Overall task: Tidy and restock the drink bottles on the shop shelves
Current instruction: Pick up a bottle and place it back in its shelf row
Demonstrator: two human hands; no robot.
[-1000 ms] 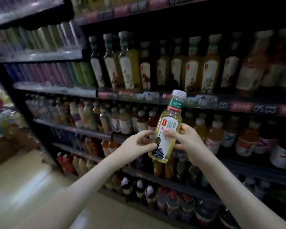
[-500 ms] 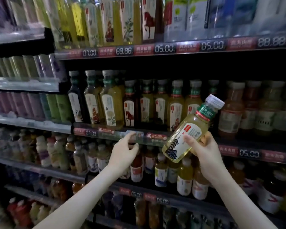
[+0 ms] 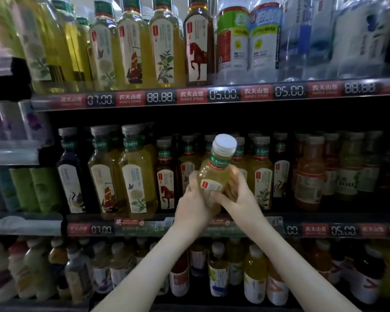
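Note:
I hold a yellow-green tea bottle with a white cap and green neck band in both hands, its cap tipped toward me. My left hand wraps its lower left side, and my right hand grips its right side. The bottle hangs in front of the middle shelf, just before a row of same-brand tea bottles. My fingers hide its lower label.
The top shelf carries tall tea bottles and clear water bottles. Big tea bottles stand at the middle shelf's left, reddish juice bottles at its right. Small bottles crowd the bottom shelf. Price strips front every shelf.
The view has risen and closed in on the shelves. My left hand left the shelf edge and took the bottle again. The bottle swung upright, centred before the middle shelf.

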